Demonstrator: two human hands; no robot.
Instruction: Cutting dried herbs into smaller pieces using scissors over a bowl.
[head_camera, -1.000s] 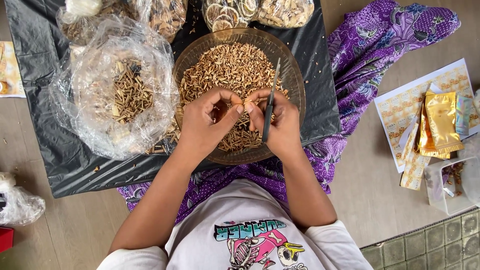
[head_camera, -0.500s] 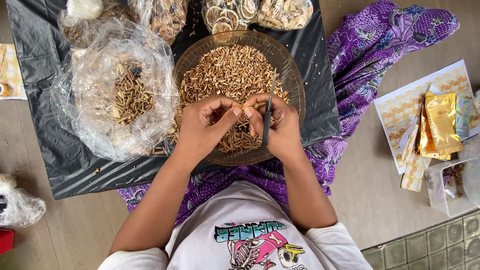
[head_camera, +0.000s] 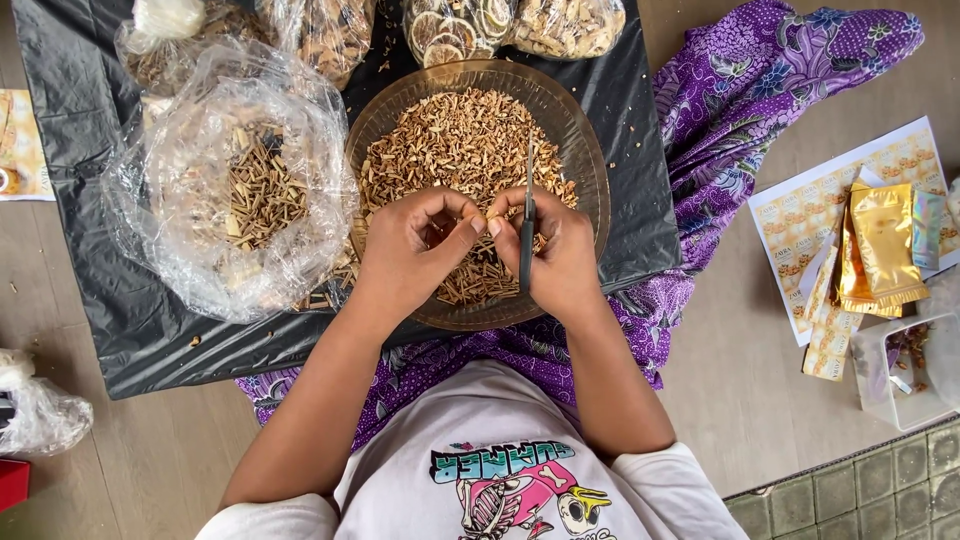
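Fingers (head_camera: 462, 232) on thin tan stick (head_camera: 492, 215)

Home floor workspace. Grey wood-look plank floor (head_camera: 150, 470), black plastic sheet (head_camera: 80, 200) spread on it. Purple patterned cloth (head_camera: 750, 90), green tiled mat (head_camera: 870, 490) nearby.

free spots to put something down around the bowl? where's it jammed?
Free: bare black plastic sheet below the clear bag of dried sticks; wooden floor left of the person's left arm; floor between the purple patterned cloth and gold foil pouches. Crowded: the sheet's top edge, packed with bags; the brown bowl of chopped bits, where the left hand and right hand work.
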